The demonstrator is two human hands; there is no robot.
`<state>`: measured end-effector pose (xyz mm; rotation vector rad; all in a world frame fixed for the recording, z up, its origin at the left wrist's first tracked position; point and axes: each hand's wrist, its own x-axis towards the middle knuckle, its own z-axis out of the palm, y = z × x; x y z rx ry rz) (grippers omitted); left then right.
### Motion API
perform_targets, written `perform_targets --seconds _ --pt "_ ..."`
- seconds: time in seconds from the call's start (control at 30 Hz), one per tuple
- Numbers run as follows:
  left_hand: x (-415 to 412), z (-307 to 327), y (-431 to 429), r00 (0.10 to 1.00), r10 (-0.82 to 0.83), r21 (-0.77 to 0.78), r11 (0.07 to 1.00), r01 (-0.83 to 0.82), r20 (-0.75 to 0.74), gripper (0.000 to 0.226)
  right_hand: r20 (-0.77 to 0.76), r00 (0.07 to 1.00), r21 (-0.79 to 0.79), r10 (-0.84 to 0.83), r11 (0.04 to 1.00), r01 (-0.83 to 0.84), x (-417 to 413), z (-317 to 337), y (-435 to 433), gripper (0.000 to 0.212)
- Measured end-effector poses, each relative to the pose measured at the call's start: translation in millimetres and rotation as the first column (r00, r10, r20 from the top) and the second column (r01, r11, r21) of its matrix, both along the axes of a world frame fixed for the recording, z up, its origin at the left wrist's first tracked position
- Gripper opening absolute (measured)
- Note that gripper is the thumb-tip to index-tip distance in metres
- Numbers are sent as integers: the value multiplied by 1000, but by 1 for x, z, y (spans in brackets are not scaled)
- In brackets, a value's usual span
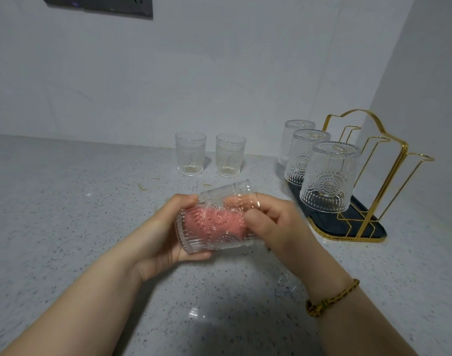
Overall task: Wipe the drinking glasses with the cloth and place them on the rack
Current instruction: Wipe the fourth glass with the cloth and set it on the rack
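Wiping step in hand, not yet the placing. Between both grips, on its side and raised above the surface (65,201): the held glass (219,233). Left grip (165,227) cupped under and around one end, fingers curled on the ribbed wall. Right grip (276,224) closed around the other end, thumb pressed on the outer wall. Pink cloth (214,222) visible through the patterned wall, between the two grips, apparently bunched inside. Impossible to tell which end is the mouth.

Beyond the right grip, toward its outer side: the rack (403,152) on a dark tray (322,218), with three racked glasses (330,176) upside down in one row. Other row apparently free. Straight ahead of both grips, well apart from the rack: two upright glasses (190,152) on the surface, probably waiting for the wipe.

Judged about half done. Next, probably:
- finish turning the cloth and pull it out with one grip;
- turn the glass mouth down;
- carry it toward the outer side of the right grip and lower it over a free peg.

Firm hold needed, since embossed glass can slip. Care needed also not to knock the nearest racked glass, close to the right grip.
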<state>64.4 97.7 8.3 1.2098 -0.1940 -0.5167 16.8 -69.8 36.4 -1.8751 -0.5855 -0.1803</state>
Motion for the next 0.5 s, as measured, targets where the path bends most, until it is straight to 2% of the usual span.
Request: perform_targets --seconds 0.07,0.17,0.23,0.3,0.37,0.43,0.5 --pt "0 2 4 1000 14 -3 1000 -14 -16 44 -53 998 -48 38 998 -40 -2 3 -1 19" --pt "1 -1 4 999 -39 45 998 40 -13 51 -180 975 -156 129 975 -158 -3 1 2 34" --pt "-2 -2 1 998 -54 61 997 55 -23 49 -167 984 -198 58 976 -91 -1 0 4 29" --pt "-5 -2 0 996 -86 69 994 84 22 50 -134 991 -135 -30 991 11 2 -2 2 25" --pt "-5 -2 1 985 -127 65 991 120 120 70 -158 984 15 -83 996 87 6 -5 -1 20" --pt "-2 -4 4 967 -105 93 992 86 231 94 -230 970 142 -82 983 117 8 -8 -2 16" --pt "1 -4 5 947 -28 140 990 -17 319 87 -286 957 208 -42 972 105 9 -9 -3 12"
